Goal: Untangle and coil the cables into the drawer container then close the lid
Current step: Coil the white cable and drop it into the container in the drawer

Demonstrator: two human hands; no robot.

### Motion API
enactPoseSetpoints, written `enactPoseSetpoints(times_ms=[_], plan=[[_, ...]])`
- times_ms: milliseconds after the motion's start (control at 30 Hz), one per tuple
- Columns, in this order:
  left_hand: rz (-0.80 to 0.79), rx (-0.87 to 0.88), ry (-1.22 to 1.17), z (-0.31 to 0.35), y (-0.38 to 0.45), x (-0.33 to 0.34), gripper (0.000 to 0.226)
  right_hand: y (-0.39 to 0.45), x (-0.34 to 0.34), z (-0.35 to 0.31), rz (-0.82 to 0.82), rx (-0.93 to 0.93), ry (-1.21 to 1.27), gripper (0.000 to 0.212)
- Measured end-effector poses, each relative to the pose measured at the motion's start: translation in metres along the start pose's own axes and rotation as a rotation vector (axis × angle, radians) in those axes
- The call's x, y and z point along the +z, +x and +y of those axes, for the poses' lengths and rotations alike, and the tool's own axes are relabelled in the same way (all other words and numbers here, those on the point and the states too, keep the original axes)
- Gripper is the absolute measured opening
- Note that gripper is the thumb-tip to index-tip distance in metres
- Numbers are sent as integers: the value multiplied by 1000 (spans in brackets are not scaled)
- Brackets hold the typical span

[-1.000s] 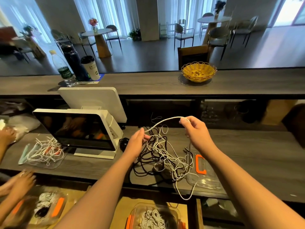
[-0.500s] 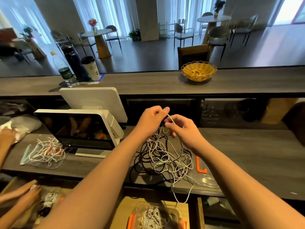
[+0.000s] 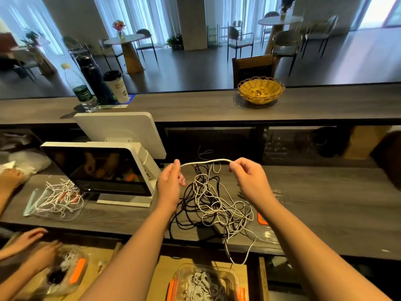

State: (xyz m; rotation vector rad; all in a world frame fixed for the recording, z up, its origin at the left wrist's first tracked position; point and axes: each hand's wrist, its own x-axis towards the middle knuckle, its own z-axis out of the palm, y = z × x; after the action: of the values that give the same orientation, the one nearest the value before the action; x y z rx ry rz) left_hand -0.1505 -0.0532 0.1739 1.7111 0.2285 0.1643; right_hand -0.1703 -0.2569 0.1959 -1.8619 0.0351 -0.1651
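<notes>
The left hand and right hand, held apart, each pinch a white cable stretched between them above the tangled cables on the counter; the drawer container sits below.

Left hand: pinches one end of a raised white cable span.
Right hand: pinches the other end.
Cable tangle: on the counter, beneath both hands.
Container: below, holding coiled cables.

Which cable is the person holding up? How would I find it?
Look at the lower counter, right of the white screen. Above the tangled pile, the left hand and right hand pinch one white cable, the only stretch pulled straight in the air.
</notes>
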Motion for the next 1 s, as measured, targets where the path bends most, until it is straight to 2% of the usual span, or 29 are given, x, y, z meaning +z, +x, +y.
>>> enactPoseSetpoints(times_ms=[100,133,200,233,267,367,433,533,667,800,867,1000], plan=[[-9,76,91,14,-5,3,42,-5,8,14,-80,127,-142,10],[-35,116,165,19,-7,6,44,-7,11,14,-114,146,-157,14],[-112,155,318,26,-10,10,46,-12,15,12,-166,123,-144,38],[-157,160,384,30,-11,12,46,-14,17,9,-187,88,-155,41],[-203,170,445,31,-13,15,47,-15,19,5,-213,46,-166,37],[-264,234,540,31,-22,22,48,-22,24,-4,-241,-40,-155,5],[-224,318,472,28,-27,20,47,-28,23,-8,-219,-87,-36,10],[-120,408,374,19,-29,12,56,-40,16,-12,-167,-155,70,6],[-116,282,107,20,-44,12,62,-49,9,-8,-109,-188,41,2],[-218,66,-208,27,-56,20,37,-50,4,-2,4,-145,65,7],[-266,-18,-361,32,-63,27,31,-52,3,2,23,-116,56,10],[-237,-129,-623,41,-71,40,22,-59,2,10,-9,-84,34,12]])
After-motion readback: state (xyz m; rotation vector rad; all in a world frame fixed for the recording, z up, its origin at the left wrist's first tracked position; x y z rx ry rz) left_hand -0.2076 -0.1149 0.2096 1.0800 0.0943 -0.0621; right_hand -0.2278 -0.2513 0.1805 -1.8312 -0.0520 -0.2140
